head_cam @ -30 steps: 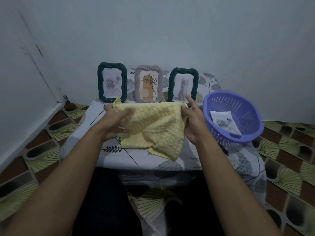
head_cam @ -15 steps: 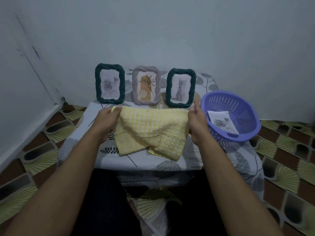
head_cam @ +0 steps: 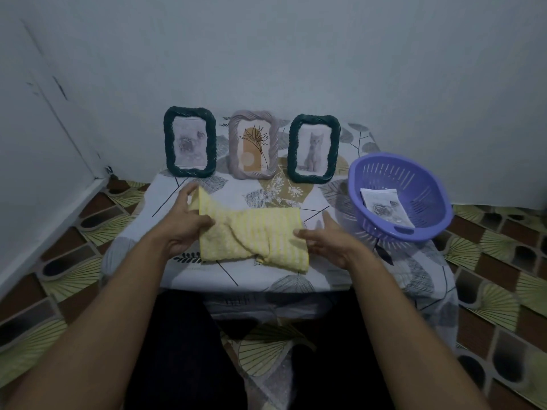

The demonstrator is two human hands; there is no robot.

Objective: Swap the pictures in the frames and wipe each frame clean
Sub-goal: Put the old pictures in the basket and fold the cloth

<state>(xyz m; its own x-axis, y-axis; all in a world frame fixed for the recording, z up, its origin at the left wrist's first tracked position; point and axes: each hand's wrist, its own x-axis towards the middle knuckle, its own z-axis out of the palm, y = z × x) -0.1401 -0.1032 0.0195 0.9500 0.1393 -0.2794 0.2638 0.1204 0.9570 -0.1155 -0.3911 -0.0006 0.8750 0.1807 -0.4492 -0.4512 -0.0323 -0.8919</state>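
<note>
Three frames stand upright along the wall at the back of the low table (head_cam: 340, 279). The left dark green frame (head_cam: 189, 141) holds a rose picture, the middle grey frame (head_cam: 253, 145) a plant drawing, the right dark green frame (head_cam: 314, 148) a kitten photo. A yellow cloth (head_cam: 254, 236) lies folded on the table in front of them. My left hand (head_cam: 186, 224) grips its left edge and upper corner. My right hand (head_cam: 328, 241) touches the cloth's right edge with fingers loosely spread.
A purple slotted basket (head_cam: 426, 179) sits at the table's right, holding a loose rose picture (head_cam: 384, 207). The table wears a leaf-print cover. Patterned floor tiles surround it, and walls stand close behind and to the left.
The cloth was held up spread between both hands; it has come down onto the table, folded. My right hand has loosened its pinch and slid down to the cloth's right edge.
</note>
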